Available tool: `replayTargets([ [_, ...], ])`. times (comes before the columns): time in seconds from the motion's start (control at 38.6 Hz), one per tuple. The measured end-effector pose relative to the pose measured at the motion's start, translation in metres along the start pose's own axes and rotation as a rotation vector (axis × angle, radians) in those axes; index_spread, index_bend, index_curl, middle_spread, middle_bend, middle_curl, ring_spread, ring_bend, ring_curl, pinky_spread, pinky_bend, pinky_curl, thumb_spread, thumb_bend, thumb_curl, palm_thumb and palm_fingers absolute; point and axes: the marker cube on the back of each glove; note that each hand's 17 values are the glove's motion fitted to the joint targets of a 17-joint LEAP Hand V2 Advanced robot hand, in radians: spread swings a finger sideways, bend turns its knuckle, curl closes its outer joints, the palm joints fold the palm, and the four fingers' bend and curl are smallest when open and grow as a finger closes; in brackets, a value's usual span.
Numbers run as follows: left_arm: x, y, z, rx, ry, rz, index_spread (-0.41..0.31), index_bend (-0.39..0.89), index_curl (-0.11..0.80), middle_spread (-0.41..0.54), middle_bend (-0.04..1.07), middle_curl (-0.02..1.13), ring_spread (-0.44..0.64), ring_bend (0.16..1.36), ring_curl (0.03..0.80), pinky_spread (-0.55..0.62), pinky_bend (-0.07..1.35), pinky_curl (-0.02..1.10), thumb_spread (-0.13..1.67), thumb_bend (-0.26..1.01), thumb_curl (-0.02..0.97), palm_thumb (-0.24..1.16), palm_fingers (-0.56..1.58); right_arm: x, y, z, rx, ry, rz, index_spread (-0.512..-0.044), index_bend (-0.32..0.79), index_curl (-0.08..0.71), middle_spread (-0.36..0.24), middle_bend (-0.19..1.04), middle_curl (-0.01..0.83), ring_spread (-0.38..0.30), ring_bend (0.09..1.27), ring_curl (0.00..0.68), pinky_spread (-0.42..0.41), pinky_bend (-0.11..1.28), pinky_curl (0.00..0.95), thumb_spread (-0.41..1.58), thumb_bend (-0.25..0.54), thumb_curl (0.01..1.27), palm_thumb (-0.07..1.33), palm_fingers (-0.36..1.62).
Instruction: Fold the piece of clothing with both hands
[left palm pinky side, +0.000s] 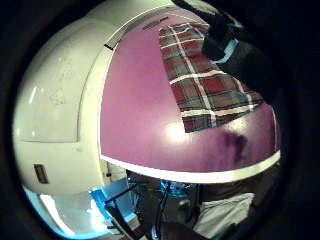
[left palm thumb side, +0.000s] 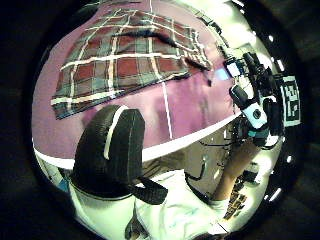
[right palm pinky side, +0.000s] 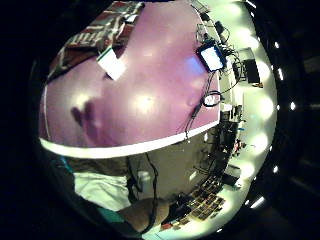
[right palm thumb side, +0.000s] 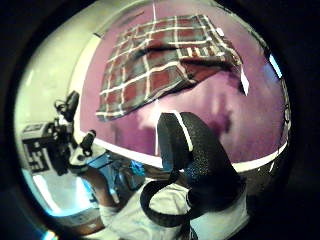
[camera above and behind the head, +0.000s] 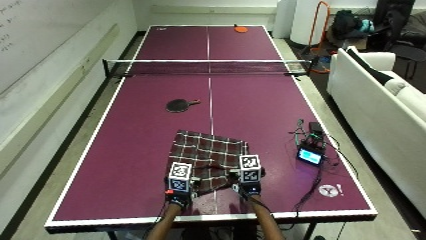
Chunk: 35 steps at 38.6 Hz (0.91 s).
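Outside view: the plaid garment (camera above and behind the head: 208, 159) lies spread on the purple table (camera above and behind the head: 146, 150), its near edge towards me. My left hand (camera above and behind the head: 178, 192) and right hand (camera above and behind the head: 249, 189) sit at that edge, presumably placed to lift it for a fold; whether the fingers grip cloth I cannot tell.

Left thumb-side view: the cloth is apart from the palm, a gloved digit in front.

Right little-finger-side view: a white tag (right palm pinky side: 112, 64) shows on the cloth; no writing legible. A small lit device (camera above and behind the head: 310, 156) sits near the right edge.
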Motion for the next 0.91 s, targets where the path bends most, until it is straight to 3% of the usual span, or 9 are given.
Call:
replayTargets([
  [0.13,-0.004,-0.005,0.020,-0.061,-0.035,-0.031,-0.059,0.11,0.259,0.070,0.17,0.27,0.21,0.59,0.288,0.22,0.50,0.35,1.23,0.02,0.207,0.23,0.38,0.004,0.006,0.001,-0.041,0.033,0.022,-0.366,0.12,0.220,-0.021,0.20,0.276,0.149,0.28,0.205,0.256,0.55,0.315,1.24,0.086,0.20,0.43,0.10],
  [0.26,0.001,0.030,-0.015,-0.114,-0.075,-0.043,-0.047,0.11,0.253,0.071,0.18,0.28,0.20,0.60,0.295,0.22,0.51,0.36,1.22,0.00,0.222,0.25,0.37,0.009,-0.001,0.013,-0.069,0.058,0.053,-0.362,0.12,0.219,-0.024,0.20,0.289,0.146,0.30,0.215,0.248,0.56,0.323,1.23,0.086,0.22,0.49,0.10],
  [0.36,0.001,0.029,-0.004,-0.161,-0.061,-0.019,-0.042,0.11,0.252,0.072,0.18,0.29,0.19,0.61,0.300,0.22,0.52,0.36,1.21,-0.01,0.235,0.28,0.36,0.011,-0.015,0.028,-0.058,0.060,0.039,-0.356,0.12,0.218,-0.029,0.21,0.301,0.124,0.31,0.225,0.236,0.56,0.324,1.23,0.088,0.24,0.53,0.11],
  [0.54,-0.002,0.020,0.006,-0.036,-0.049,-0.007,-0.084,0.20,0.295,0.026,0.18,0.29,0.11,0.61,0.298,0.20,0.44,0.34,1.24,-0.01,0.241,0.31,0.47,0.012,-0.042,0.032,0.143,0.095,0.001,-0.350,0.14,0.234,-0.058,0.24,0.323,0.038,0.32,0.234,0.193,0.51,0.318,1.27,0.093,0.26,0.59,0.16],
  [0.7,-0.017,-0.028,0.080,0.167,-0.194,0.007,-0.137,0.26,0.346,0.001,0.09,0.27,0.00,0.63,0.309,0.10,0.45,0.35,1.27,-0.01,0.238,0.32,0.60,0.012,-0.044,0.023,0.316,0.195,0.022,-0.364,0.13,0.240,-0.190,0.42,0.379,-0.133,0.49,0.270,0.111,0.36,0.266,1.33,0.107,0.26,0.64,0.67],
  [0.72,-0.018,-0.029,0.083,0.199,-0.223,0.010,-0.150,0.27,0.354,-0.001,0.06,0.25,-0.03,0.64,0.314,0.07,0.46,0.36,1.28,0.00,0.239,0.33,0.64,0.011,-0.043,0.022,0.334,0.196,0.011,-0.369,0.13,0.241,-0.208,0.46,0.392,-0.159,0.54,0.287,0.097,0.34,0.262,1.33,0.110,0.26,0.65,0.81],
  [0.78,-0.017,-0.021,0.078,0.242,-0.277,0.014,-0.166,0.28,0.364,-0.005,0.04,0.23,-0.07,0.66,0.318,0.03,0.49,0.36,1.29,0.01,0.241,0.35,0.68,0.008,-0.041,0.022,0.361,0.194,-0.025,-0.369,0.12,0.245,-0.227,0.48,0.403,-0.185,0.55,0.296,0.079,0.33,0.263,1.34,0.110,0.26,0.66,0.84],
  [0.8,-0.017,-0.015,0.074,0.254,-0.299,0.017,-0.185,0.25,0.361,-0.097,0.20,0.28,-0.11,0.63,0.313,-0.01,0.47,0.36,1.30,0.02,0.247,0.38,0.81,0.008,-0.039,0.021,0.375,0.202,-0.041,-0.369,0.13,0.255,-0.232,0.49,0.411,-0.199,0.56,0.313,0.071,0.31,0.266,1.34,0.111,0.26,0.67,0.87],
  [0.91,-0.016,-0.002,0.064,0.286,-0.326,0.036,-0.237,0.25,0.379,-0.180,0.20,0.29,-0.21,0.63,0.320,-0.13,0.43,0.36,1.30,0.06,0.266,0.48,1.02,0.013,-0.028,0.011,0.405,0.251,-0.115,-0.368,0.19,0.293,-0.243,0.52,0.439,-0.232,0.60,0.357,0.027,0.24,0.268,1.33,0.114,0.26,0.71,1.06],
])
